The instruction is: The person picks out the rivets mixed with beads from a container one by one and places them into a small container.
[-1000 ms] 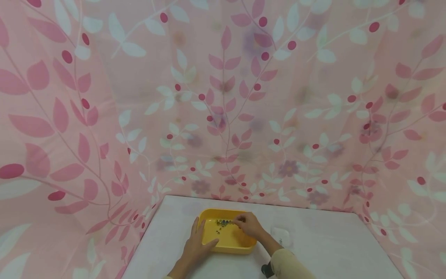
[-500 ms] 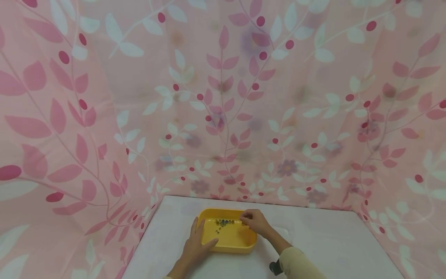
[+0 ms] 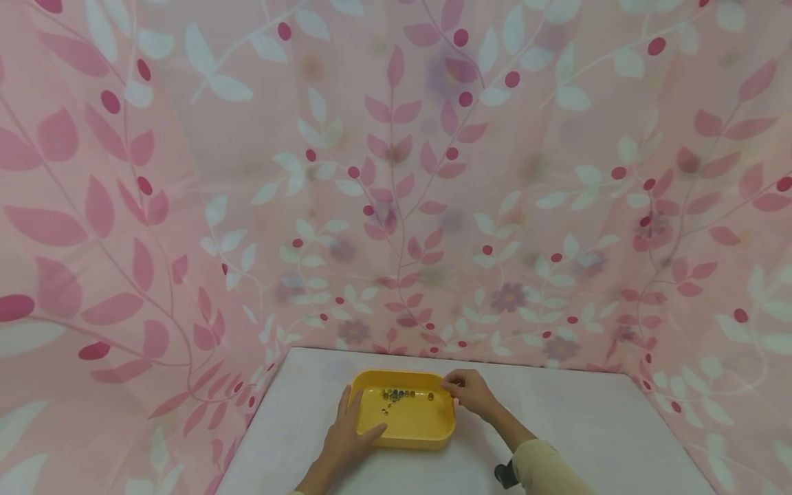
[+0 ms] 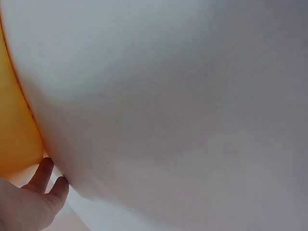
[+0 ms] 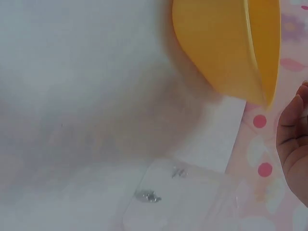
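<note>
Your yellow tray (image 3: 408, 430) sits low in the middle of the head view, on the white desk (image 3: 575, 426). It is a rounded box with low walls, and a small bunch of tiny dark beads (image 3: 397, 395) lies near its far wall, with a few more just below them. Your left hand (image 3: 348, 434) rests on the tray's left side. Its fingers (image 3: 344, 402) lie straight along the left rim, and the thumb reaches in over the near edge, so the hand is flat and open, steadying the tray. Your right hand (image 3: 471, 390) is at the tray's far right corner. Its fingers are curled and bunched together at the rim there, but you cannot tell whether they pinch anything. Both arms come in from the bottom of the frame. The right wrist view shows a clear plastic bag (image 5: 180, 197) lying flat on the desk near the tray.
</note>
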Tool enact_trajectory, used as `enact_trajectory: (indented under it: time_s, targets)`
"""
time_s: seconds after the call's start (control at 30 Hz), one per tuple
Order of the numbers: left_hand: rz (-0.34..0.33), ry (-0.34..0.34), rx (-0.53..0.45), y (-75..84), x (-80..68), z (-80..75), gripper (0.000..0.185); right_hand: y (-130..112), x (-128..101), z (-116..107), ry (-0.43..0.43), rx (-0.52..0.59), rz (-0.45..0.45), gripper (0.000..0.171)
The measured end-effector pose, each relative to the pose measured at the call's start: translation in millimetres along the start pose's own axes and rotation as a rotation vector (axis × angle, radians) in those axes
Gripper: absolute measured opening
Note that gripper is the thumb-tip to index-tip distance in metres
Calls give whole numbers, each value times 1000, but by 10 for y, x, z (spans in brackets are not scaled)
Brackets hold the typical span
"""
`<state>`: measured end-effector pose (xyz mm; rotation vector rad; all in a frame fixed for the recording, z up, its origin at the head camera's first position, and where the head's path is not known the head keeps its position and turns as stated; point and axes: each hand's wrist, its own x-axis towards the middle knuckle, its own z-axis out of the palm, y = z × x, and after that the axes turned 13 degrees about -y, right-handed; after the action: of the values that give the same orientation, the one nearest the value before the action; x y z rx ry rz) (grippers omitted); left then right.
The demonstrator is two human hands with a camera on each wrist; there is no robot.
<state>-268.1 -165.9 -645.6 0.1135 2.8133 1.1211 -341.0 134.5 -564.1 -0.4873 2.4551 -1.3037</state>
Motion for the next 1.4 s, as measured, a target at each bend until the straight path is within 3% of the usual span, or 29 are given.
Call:
enact_trajectory:
  time_s: [0.33,0.57,0.87,1.4]
  targets:
    - [22,6,4,-27,-6,14,98,133,-117,-183,75,7,60,17]
    - [-17,-31,-22,-52,-50,56,98,298,-251,-268,88,41,56,19]
    - [-7,-14,-4,3,-41,3,97,331,-308,-425,150,36,107,12]
    - [-6,-10,-6,2,-15,-7,96,556,-482,-657,211,50,79,18]
